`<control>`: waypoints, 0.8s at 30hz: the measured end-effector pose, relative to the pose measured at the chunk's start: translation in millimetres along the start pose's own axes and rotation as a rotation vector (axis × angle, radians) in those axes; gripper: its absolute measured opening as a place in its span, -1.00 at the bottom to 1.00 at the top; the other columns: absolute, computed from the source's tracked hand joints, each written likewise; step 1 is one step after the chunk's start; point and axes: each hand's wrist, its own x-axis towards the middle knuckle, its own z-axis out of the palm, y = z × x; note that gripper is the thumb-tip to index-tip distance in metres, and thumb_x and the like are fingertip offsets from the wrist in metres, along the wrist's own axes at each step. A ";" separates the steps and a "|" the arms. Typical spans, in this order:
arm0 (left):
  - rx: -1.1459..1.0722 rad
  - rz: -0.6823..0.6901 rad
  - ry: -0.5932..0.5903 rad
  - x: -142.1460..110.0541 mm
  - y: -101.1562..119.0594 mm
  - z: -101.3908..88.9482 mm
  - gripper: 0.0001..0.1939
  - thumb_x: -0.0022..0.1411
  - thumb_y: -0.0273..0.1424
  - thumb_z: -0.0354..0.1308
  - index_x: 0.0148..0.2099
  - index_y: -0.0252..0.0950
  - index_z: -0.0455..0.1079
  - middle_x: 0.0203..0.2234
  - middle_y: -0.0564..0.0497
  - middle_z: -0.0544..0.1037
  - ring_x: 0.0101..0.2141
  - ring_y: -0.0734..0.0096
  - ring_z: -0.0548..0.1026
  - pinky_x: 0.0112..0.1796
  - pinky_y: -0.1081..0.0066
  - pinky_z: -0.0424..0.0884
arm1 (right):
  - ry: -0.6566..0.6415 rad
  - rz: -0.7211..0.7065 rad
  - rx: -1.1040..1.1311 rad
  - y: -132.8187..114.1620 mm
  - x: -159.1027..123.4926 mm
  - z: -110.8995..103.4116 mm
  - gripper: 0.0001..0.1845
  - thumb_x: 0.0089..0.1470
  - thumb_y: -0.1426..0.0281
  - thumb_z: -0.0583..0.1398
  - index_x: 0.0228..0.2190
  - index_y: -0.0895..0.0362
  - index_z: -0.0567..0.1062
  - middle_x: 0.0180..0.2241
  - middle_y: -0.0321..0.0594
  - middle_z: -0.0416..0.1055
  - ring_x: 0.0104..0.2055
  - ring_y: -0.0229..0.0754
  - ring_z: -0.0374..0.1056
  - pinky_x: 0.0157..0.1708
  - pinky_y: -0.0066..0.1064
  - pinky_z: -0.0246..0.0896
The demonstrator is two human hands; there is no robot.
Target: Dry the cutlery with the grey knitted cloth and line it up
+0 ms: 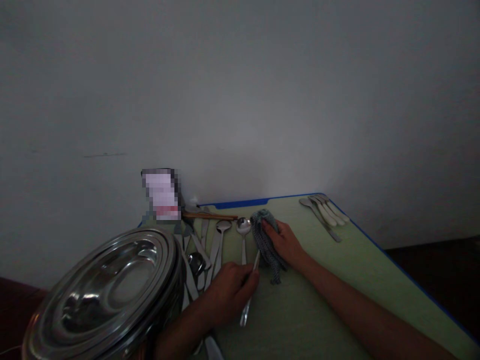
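Note:
My left hand (234,287) is closed on a slim piece of metal cutlery (246,310), whose handle end sticks out below my fingers. Its upper end runs into a grey-green knitted cloth (265,240), so its kind is hidden. The cloth is gripped in my right hand (285,242), bunched around that upper end, with a loose tail hanging toward me. Just left of the cloth lies a spoon (243,227), bowl away from me, its handle partly behind my left hand. Another spoon (224,226) rests farther left among loose cutlery.
Stacked steel bowls (165,240) stand at the left beside my forearm. Behind them a phone (161,195) leans upright. Wooden chopsticks (213,216) lie near the wall. Several pieces of pale-handled cutlery (330,212) and a knife (322,220) lie at the green table's (360,270) far right.

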 end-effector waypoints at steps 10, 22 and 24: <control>-0.106 -0.022 0.033 2.3 -3.1 1.7 -0.59 0.31 -0.27 -0.20 -0.54 -0.30 0.18 -0.69 0.16 0.16 -0.61 0.54 0.21 -0.53 0.50 0.05 | 0.071 0.048 0.118 2.1 1.9 1.6 -0.61 0.07 0.09 0.06 -0.40 0.17 0.45 -0.45 -0.27 0.41 -0.37 -0.18 0.30 -0.39 -0.44 0.18; -0.336 -0.096 0.093 3.8 -6.4 4.4 -0.64 0.32 -0.24 -0.26 -0.20 -0.36 0.26 -0.72 0.19 0.25 -0.67 0.52 0.26 -0.59 0.54 0.20 | 0.160 0.093 0.317 19.4 6.7 1.5 -0.64 0.02 0.22 0.13 -0.15 0.10 0.38 -0.19 -0.21 0.43 -0.04 -0.09 0.27 -0.08 -0.29 0.15; -0.375 -0.109 0.139 4.4 -8.7 6.5 -0.64 0.33 -0.23 -0.24 -0.16 -0.37 0.27 -0.73 0.19 0.25 -0.68 0.51 0.28 -0.58 0.54 0.23 | 0.137 0.106 0.362 20.2 7.4 1.1 -0.67 -0.03 0.29 0.16 -0.17 0.09 0.39 -0.23 -0.25 0.45 -0.08 -0.10 0.29 -0.11 -0.31 0.17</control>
